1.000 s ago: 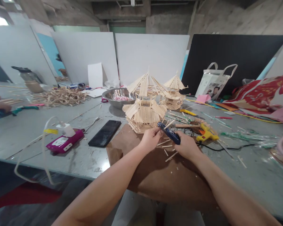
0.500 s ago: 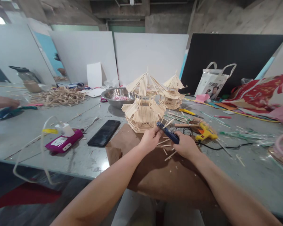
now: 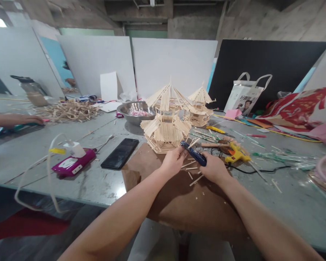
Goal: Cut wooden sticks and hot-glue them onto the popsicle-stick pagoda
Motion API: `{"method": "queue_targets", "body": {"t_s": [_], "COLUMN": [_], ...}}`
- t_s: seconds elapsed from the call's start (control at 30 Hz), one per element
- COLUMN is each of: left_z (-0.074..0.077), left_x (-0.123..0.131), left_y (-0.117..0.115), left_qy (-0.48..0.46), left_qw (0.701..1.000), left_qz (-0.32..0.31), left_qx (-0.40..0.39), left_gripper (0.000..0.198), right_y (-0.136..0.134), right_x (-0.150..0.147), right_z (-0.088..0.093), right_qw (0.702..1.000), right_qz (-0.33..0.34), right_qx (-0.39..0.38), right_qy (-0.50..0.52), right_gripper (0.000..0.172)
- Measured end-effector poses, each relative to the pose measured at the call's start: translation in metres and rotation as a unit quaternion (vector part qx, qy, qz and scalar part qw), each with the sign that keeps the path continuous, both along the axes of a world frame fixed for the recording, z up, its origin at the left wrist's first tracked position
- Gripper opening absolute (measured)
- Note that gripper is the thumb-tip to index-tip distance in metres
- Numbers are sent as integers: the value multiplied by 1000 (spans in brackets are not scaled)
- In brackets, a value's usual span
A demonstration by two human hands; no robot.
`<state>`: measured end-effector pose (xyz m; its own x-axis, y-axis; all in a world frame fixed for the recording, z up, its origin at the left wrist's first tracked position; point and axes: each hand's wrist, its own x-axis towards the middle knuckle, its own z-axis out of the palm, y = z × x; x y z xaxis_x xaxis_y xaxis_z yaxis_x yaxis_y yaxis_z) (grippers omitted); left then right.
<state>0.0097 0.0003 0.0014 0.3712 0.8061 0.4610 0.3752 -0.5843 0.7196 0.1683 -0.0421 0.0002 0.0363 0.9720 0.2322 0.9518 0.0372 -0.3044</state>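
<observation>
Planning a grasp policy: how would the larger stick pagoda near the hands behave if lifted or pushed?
Stick pagoda: probably light for its size, being thin sticks with open gaps. Likely fragile; the overhanging eaves and spire look apt to snap if squeezed. The wide lower tier suggests it would slide rather than tip when pushed low.
</observation>
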Motion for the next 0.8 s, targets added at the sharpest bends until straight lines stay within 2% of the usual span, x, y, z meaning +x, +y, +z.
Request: {"method": "queue_targets", "body": {"t_s": [0.17, 0.3, 0.37, 0.53, 0.8], "left_z": [3, 5, 7, 10, 9], "left_x": [0, -1, -2, -5, -7], "left_y": [1, -1, -2, -2, -1], "left_qy": [-61, -124, -140, -154, -160], "left_qw": [993, 958, 942, 925, 907], "left_qz": [-69, -143, -168, -206, -232], "left_qx": [-80, -213, -254, -279, -314], "left_gripper": [29, 34, 36, 36, 32], "right_y": [3, 4, 4, 4, 5], "right_x": [6, 11, 11, 13, 15], "right_z": [-4, -7, -7, -6, -6], "right_qw": [999, 996, 995, 990, 983], "right_qz": [32, 68, 80, 107, 140], "right_qx": [15, 30, 32, 45, 64], "right_qy": [28, 47, 55, 77, 100], "right_gripper": [30, 32, 31, 32, 40]}}
